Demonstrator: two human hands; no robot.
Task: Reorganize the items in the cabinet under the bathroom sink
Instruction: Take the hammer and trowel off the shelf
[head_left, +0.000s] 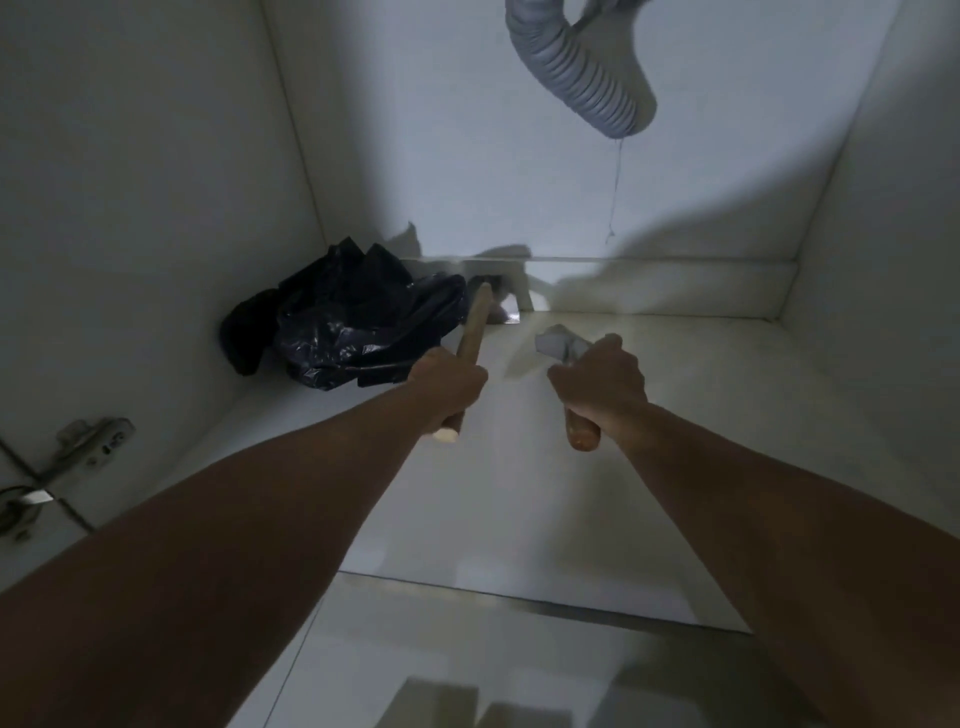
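— What have you got hold of in there?

— A tool in each fist. My left hand (451, 385) is wrapped around a pale wooden handle (474, 328) that runs up and away toward the back wall; its head is up by the dark notch at the back and I can't make it out. My right hand (597, 383) is clamped on a second, browner handle (581, 432) with a grey metal head (558, 343) showing above my thumb. It looks like a hammer, though it is blurred.

— Both held off the cabinet floor (675, 415)?

— I judge so; both hang above the middle of the floor, near each other but apart.

— And what else is in there?

— A crumpled black plastic bag (343, 322) in the back left corner, just beside the left tool. A ribbed grey drain hose (582, 67) loops down overhead.

— How would you set them down well?

— Lay them flat, side by side, heads the same way, handles toward the door so I can grab them. I'd keep them off the bag and well under the hose, and lower each one gently rather than drop it; the heads are heavy and the panel could dent.

— Any brand or label to read?

— None that I can see. The handles look bare, and the light is too dim for small print.
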